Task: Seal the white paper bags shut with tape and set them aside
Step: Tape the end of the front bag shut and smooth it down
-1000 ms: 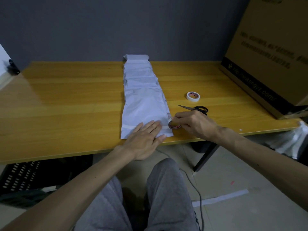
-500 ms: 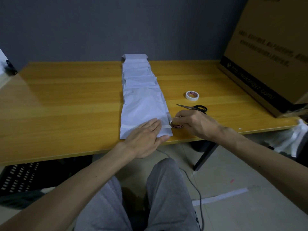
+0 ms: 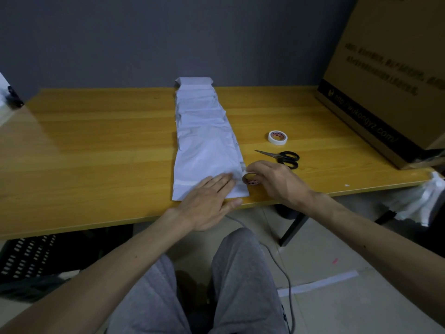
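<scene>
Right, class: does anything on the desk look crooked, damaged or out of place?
Nothing is spilled or broken. The overlapping row of bags is a little untidy: the middle ones look creased and their right edges do not line up.

The white paper bags (image 3: 204, 131) overlap in a row, each covering part of the next, so their count is unclear. On the row's nearest bag, the left hand (image 3: 207, 203) covers the right part of the taped strip. Just right of the row, the right hand (image 3: 277, 182) hides most of the tape roll (image 3: 250, 178) under curled fingers. Far right of the row, the cardboard box (image 3: 390, 80) is cut by the top and right edges, its print blurred. Left of the row, a black crate (image 3: 26, 259) sits half hidden beneath the bench (image 3: 96, 153).
</scene>
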